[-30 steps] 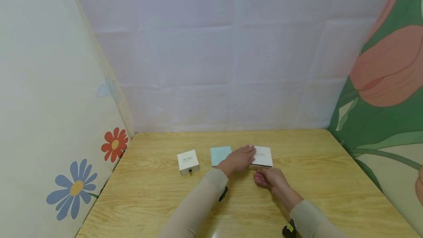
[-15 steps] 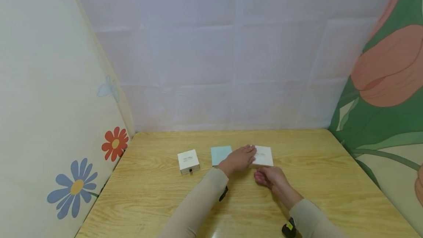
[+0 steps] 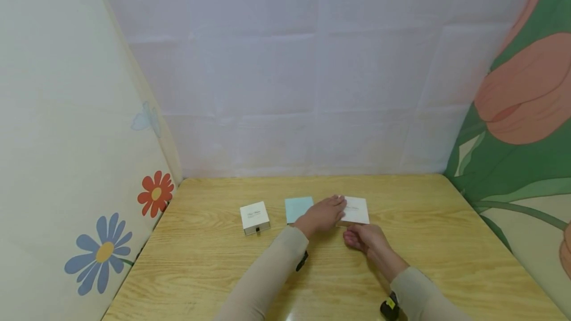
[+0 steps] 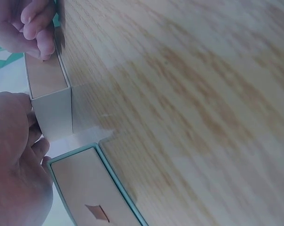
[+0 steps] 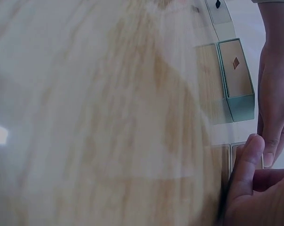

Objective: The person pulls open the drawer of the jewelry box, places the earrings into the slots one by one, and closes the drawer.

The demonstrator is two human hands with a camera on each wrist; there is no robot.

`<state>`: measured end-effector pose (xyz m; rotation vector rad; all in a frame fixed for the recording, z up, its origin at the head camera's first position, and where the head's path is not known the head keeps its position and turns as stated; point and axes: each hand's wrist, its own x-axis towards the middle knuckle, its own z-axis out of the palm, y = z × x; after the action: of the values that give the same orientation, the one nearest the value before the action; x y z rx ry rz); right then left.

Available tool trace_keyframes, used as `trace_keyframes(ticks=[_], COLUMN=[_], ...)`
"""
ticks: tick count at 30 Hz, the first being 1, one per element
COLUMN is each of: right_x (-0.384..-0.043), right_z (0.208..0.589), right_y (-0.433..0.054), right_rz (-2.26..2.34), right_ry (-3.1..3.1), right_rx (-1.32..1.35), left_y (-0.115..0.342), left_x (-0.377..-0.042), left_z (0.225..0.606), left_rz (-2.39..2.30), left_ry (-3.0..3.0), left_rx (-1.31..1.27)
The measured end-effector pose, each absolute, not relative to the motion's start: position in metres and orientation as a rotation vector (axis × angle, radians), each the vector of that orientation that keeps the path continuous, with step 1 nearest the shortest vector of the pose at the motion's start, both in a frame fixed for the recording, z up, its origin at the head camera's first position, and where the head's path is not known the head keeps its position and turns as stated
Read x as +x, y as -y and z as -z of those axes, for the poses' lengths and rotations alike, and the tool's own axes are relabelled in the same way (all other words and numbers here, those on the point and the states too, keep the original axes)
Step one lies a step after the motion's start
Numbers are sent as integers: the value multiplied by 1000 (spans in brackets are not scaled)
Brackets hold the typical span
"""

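Note:
A white drawer box [image 3: 355, 210] with small dark print stands on the table, the rightmost of three. My left hand [image 3: 327, 213] holds it by the left side, fingers reaching over the top's edge. My right hand [image 3: 367, 240] is at the front, fingers curled, its fingertips pinching at the middle of the beige drawer front [image 4: 48, 82]; they cover any tab there. That drawer front looks flush with the sleeve in the left wrist view. A light-blue drawer box [image 3: 298, 208] is just left of it, partly behind my left hand. In the right wrist view my right thumb [image 5: 248, 165] lies before the drawer.
Farther left on the wood-grain table [image 3: 214, 271] stands another white drawer box [image 3: 255, 216] with a dark tab. A pale cloth [image 3: 250, 73] hangs behind the table, and flower-printed cloths [image 3: 102, 251] flank it.
A dark line along the front edge of the right-hand white box has faded from sight. Both hands have stayed almost in place; the other boxes have not moved.

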<state>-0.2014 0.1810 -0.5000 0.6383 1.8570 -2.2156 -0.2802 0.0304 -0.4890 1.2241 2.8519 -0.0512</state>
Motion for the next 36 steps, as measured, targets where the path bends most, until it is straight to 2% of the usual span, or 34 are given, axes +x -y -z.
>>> trace_keyframes(ticks=[25,29,36], right_x=[-203,-197,-196], right_z=[498,490,468], right_y=[-178,-180,-194], right_rz=[2111,2036,1781], right_ry=[-1914,-1976,-2426], right_rx=[564,464,29], left_y=[-23,-20,-11], left_x=[-286,-283,-281], left_z=[492,492,481], left_rz=[63,62,87], left_ry=[-2892,-2928,-3002], left_rx=[1144,1116,1074])
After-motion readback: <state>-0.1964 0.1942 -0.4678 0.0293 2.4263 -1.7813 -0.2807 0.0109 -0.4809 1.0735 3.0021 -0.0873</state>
